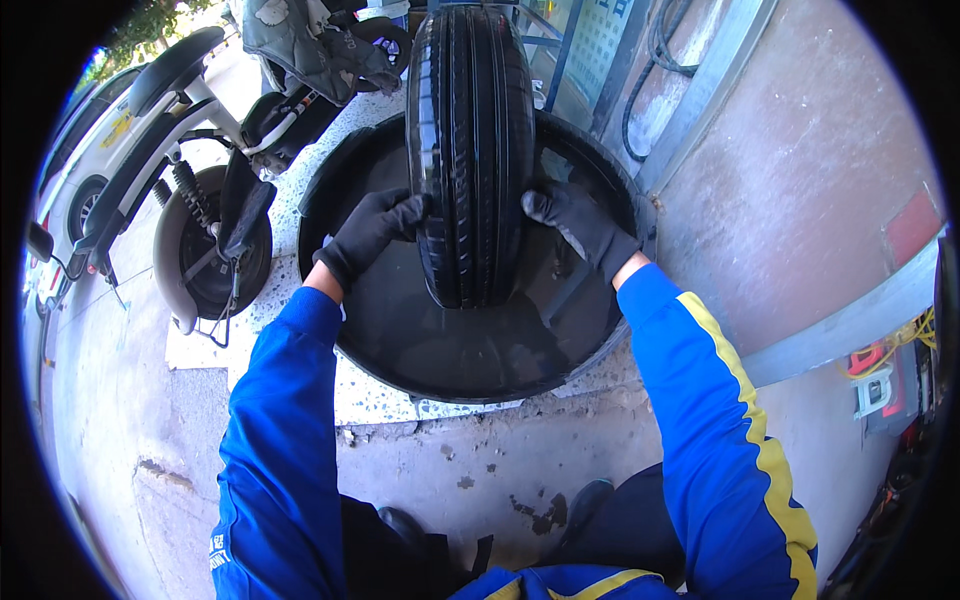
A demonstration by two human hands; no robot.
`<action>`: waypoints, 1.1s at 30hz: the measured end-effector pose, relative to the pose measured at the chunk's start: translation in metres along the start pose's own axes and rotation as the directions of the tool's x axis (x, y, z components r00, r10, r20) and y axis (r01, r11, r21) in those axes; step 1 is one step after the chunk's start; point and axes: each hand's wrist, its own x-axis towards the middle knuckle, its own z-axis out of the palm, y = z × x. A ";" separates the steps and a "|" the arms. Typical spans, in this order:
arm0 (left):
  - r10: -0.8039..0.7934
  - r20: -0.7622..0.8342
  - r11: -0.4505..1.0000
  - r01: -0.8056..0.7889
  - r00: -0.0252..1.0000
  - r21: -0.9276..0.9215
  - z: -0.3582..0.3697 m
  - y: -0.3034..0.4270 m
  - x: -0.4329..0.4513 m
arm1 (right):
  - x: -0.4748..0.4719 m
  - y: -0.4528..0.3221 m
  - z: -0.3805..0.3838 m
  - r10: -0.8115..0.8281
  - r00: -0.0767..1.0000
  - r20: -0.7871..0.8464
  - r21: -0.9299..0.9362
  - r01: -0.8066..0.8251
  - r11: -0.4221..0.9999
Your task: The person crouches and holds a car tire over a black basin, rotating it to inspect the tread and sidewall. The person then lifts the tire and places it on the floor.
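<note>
A black rubber car tyre (472, 157) stands upright in a round black tub (480, 390) of dark water, its tread facing me. My left hand (382, 229), in a dark work glove, is at the tyre's left sidewall with the fingers curled against its edge. On the other side my right hand (577, 221), gloved the same way, has its fingertips at the right sidewall. The tyre is between both hands. How firmly either hand grips it, and whether fingers reach behind the sidewalls, cannot be told. The lower part of the tyre is in the water.
An electric scooter (214, 240) is parked left of the tub, with a white car (97, 150) beyond it. Speckled stone paving (375, 397) lies under the tub and ends at a step near my feet. A metal door frame (697, 97) and a black hose (628, 124) are at right.
</note>
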 end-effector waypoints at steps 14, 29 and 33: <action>0.099 -0.159 0.960 -0.136 0.982 -0.246 0.000 0.040 0.006 | 0.006 -0.056 -0.002 0.079 0.985 -0.152 0.443 -0.004 0.897; 0.119 -0.110 0.965 -0.141 0.987 -0.221 0.004 0.048 0.000 | 0.005 -0.056 -0.003 0.045 0.990 -0.134 0.385 0.010 0.923; 0.112 -0.115 0.967 -0.135 0.987 -0.215 0.003 0.047 0.002 | 0.010 -0.052 -0.004 -0.001 0.992 -0.125 0.401 0.052 0.915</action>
